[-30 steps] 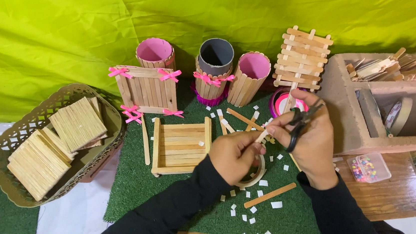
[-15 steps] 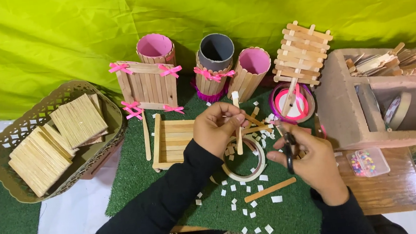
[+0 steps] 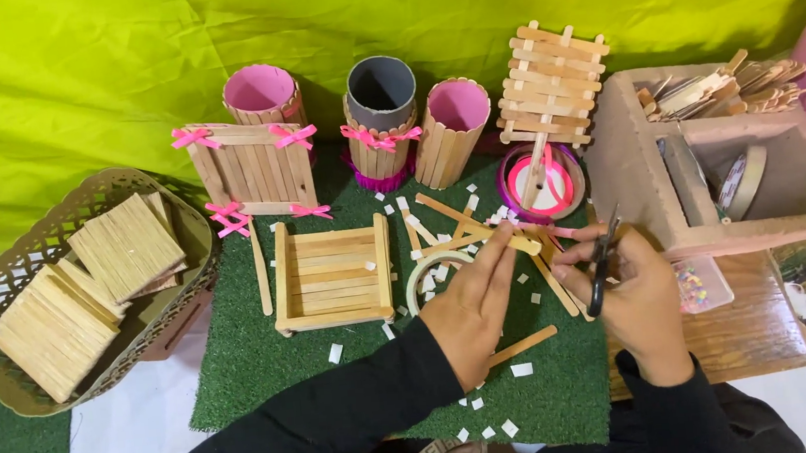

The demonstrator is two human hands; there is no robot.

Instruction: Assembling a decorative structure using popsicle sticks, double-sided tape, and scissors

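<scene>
My left hand (image 3: 473, 303) pinches a flat wooden craft stick (image 3: 506, 239) over the green turf mat (image 3: 240, 367). My right hand (image 3: 632, 284) holds small dark scissors (image 3: 602, 262), their blades pointing up, and its fingertips touch the end of the same stick. Under my left hand lies a ring of white tape (image 3: 427, 275). A square tray built from wooden sticks (image 3: 331, 274) lies flat just left of my hands. White paper scraps (image 3: 522, 370) litter the mat.
At the back stand a stick-built box with pink bows (image 3: 250, 167), three stick-clad cups (image 3: 383, 126) and a stick lattice (image 3: 551, 82). A basket of stick panels (image 3: 59, 295) is left. A compartment box (image 3: 718, 160) is right, with pink ribbon spools (image 3: 540, 180) beside it.
My left hand has come down and rightward with the stick, turning it from upright to nearly level. My right hand with the scissors has risen to meet the stick's end.
</scene>
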